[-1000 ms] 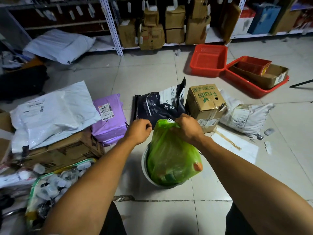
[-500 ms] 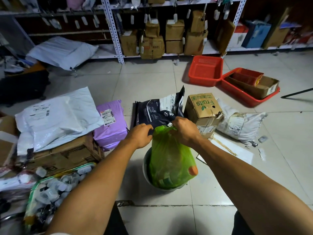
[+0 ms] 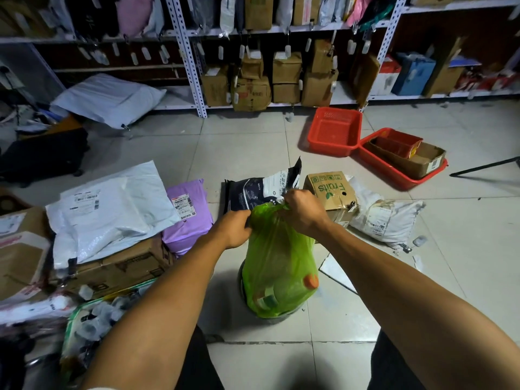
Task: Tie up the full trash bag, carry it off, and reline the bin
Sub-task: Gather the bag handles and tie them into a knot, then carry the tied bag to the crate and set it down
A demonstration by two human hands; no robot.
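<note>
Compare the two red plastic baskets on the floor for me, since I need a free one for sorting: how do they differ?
The nearer-shelf red plastic basket holds nothing visible, while the red plastic basket on the right carries an open brown cardboard box and a small red carton. The first looks squarer with taller walls; the second looks wider and shallower. Both sit on the tiled floor, touching at one side.

Tiled floor (image 3: 247, 142) is carrying the bin (image 3: 274, 318); a Fruits box (image 3: 330, 192), red baskets (image 3: 334, 130) and parcels (image 3: 112, 204) are lying around it.
</note>
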